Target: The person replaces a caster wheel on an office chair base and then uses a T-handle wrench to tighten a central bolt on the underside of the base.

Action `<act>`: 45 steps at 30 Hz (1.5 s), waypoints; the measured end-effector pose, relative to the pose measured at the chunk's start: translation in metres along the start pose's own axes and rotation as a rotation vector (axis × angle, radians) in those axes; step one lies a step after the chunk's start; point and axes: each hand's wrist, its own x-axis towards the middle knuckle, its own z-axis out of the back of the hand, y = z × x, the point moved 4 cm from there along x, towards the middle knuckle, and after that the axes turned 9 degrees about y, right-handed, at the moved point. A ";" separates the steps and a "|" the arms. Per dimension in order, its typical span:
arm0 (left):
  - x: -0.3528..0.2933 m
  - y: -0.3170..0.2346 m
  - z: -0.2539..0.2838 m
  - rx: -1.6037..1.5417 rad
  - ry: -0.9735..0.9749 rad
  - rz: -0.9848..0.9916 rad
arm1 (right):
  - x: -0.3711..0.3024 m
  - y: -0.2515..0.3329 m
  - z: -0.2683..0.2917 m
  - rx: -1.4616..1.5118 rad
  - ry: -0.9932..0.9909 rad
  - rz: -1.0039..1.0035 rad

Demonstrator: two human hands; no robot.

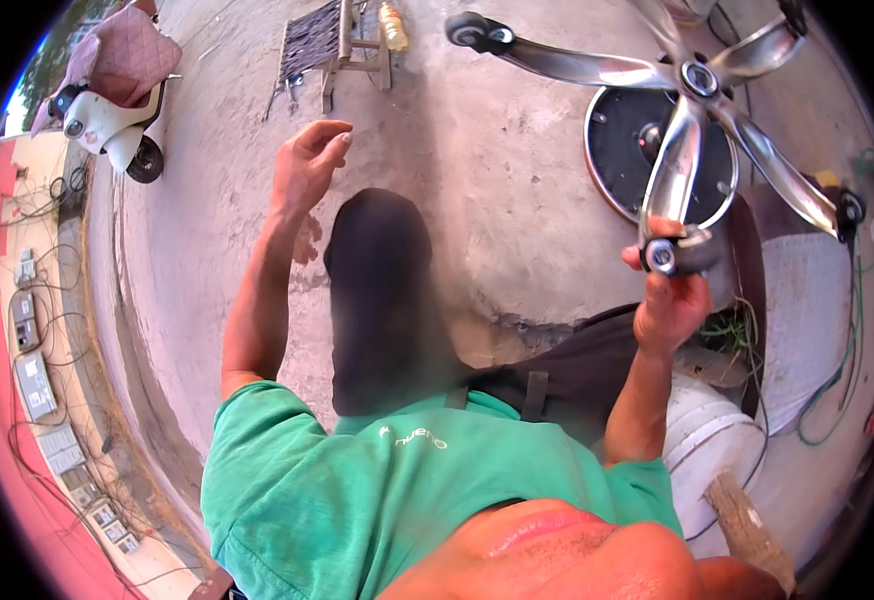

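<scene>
A chrome five-armed chair base with caster wheels is raised at the upper right. My right hand grips the caster at the end of its nearest arm, fingers wrapped round it. Below the base in the picture lies a round black disc with a shiny metal rim, partly hidden by the chrome arms. Out to the left, beyond my bent knee, my left hand is raised with fingers curled in and the thumb against them. Nothing shows in that hand.
A low woven stool stands ahead, with a bottle of yellowish liquid beside it. A scooter is parked at far left. Wired electrical boxes line the left wall. White drum and green hose are at right.
</scene>
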 end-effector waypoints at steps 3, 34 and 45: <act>0.045 0.048 0.002 -0.043 0.061 0.114 | -0.002 -0.003 0.005 -0.023 -0.086 0.003; 0.754 0.263 -0.224 0.562 0.409 -0.317 | -0.032 0.013 -0.020 -0.123 -0.347 -0.174; 0.416 0.160 -0.214 0.254 0.792 -0.732 | -0.022 0.005 -0.033 -0.143 -0.277 -0.040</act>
